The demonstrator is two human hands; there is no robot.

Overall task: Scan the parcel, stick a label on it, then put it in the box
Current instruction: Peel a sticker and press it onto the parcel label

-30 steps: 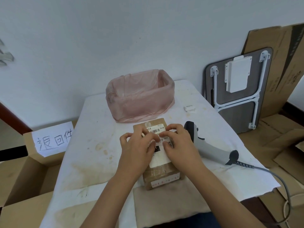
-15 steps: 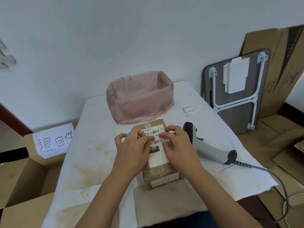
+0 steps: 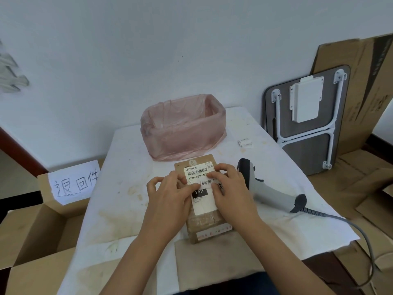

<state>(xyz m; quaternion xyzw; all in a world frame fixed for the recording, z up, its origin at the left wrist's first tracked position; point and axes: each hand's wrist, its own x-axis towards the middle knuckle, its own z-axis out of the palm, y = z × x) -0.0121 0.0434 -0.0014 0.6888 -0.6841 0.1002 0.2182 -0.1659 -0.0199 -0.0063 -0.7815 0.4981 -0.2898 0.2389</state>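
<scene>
A brown cardboard parcel (image 3: 207, 225) lies flat on the white-covered table (image 3: 119, 188), near its front edge. A white shipping label (image 3: 196, 173) with a barcode covers its top, and a small handwritten strip lies across that label. My left hand (image 3: 168, 196) presses on the parcel's left side, fingertips on the strip. From the right, my right hand (image 3: 230, 188) presses its fingertips on the same strip. A grey handheld scanner (image 3: 268, 190) lies on the table just right of the parcel. An open cardboard box (image 3: 32, 237) with a handwritten sign (image 3: 73, 184) stands on the floor at the left.
A bin lined with a pink plastic bag (image 3: 182, 128) stands behind the parcel. A small stack of white labels (image 3: 245, 142) lies at the table's back right. The scanner's cable (image 3: 361, 235) runs off the right edge. A folded table (image 3: 308, 124) and flattened cardboard lean against the wall.
Both hands have slid slightly outward along the strip, uncovering more of the label's middle. The parcel and the scanner have not moved.
</scene>
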